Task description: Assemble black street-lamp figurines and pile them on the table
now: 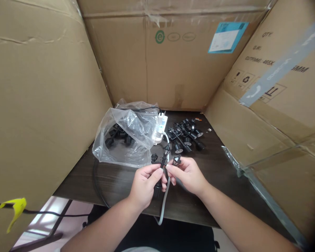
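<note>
Both hands meet over the front of the dark table, holding one small black lamp post (165, 151) with lantern heads and a round black base (158, 190). My left hand (147, 183) pinches its stem between thumb and fingers. On the other side, my right hand (186, 173) has its fingers closed at the arm beneath the right lantern (176, 160). The fingers hide part of the stem. Several similar black lamp posts (186, 134) lie in a heap behind the right hand. A clear plastic bag (126, 129) with more black pieces inside lies behind the left hand.
A white power strip (161, 127) stands between bag and heap, its grey cable (166, 199) running over the table's front edge. Cardboard walls (147, 63) enclose the dark tabletop (115, 182) at left, back and right. A black cable (96, 178) hangs at the left.
</note>
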Demonstrator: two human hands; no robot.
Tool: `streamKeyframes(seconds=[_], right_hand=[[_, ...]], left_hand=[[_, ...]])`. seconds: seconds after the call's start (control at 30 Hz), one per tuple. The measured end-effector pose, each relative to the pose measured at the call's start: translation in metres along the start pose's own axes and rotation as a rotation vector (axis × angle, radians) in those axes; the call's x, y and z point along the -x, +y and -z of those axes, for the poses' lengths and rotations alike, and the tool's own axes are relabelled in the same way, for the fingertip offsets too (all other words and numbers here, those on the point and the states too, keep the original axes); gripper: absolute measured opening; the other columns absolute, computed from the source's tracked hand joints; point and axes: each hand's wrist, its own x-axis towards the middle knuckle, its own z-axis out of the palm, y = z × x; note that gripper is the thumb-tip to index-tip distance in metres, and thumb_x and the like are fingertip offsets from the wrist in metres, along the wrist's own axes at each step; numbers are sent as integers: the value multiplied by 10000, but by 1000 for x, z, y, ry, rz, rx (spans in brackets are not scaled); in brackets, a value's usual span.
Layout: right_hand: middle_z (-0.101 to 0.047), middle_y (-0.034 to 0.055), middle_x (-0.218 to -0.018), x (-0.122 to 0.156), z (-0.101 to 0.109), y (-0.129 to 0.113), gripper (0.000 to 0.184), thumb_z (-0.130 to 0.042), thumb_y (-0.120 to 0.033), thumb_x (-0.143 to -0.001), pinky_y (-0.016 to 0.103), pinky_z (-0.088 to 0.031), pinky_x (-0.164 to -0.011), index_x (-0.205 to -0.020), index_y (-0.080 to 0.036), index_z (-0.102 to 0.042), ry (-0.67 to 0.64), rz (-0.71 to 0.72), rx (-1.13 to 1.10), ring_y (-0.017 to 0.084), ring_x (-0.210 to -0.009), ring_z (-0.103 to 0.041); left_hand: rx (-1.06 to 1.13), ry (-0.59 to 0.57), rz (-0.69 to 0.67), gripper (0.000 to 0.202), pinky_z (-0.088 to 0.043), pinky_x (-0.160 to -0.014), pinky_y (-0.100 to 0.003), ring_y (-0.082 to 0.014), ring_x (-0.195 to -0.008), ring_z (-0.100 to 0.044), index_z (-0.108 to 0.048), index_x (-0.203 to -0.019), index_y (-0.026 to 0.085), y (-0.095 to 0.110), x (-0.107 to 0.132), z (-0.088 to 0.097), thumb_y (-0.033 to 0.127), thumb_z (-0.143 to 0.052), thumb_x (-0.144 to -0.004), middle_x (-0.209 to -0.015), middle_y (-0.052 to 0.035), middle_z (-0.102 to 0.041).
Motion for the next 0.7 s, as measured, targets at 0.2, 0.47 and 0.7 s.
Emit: streamKeyframes(seconds=[0.2, 0.47, 0.7], right_hand=[[-557, -43, -466, 2, 0, 3, 257, -751, -322, -755, 187, -397, -346, -710, -134, -582, -34, -68, -86, 73, -334, -480], [-546, -45, -441, 1, 1, 3, 263, -756, -324, -755, 187, -389, -327, -695, -134, -584, -61, -73, -142, 75, -323, -470], [-543, -38, -447, 4, 5, 4, 233, -717, -275, -788, 210, -400, -352, -652, -140, -584, -32, 80, -130, 80, -338, -468]], left_hand=[[-236, -54, -125, 242, -481, -510, -238, -97, -510, -544, -668, -684, 120, 0, -1, 6, 273, -636, -870, -599, -3, -590], [-265, -108, -92, 273, -468, -556, -250, -108, -528, -546, -684, -680, 119, 3, -1, 5, 291, -620, -882, -589, -15, -598], [128, -47, 116, 302, -519, -647, -271, -156, -660, -629, -751, -847, 114, 6, -3, 6, 406, -733, -776, -716, -79, -698]])
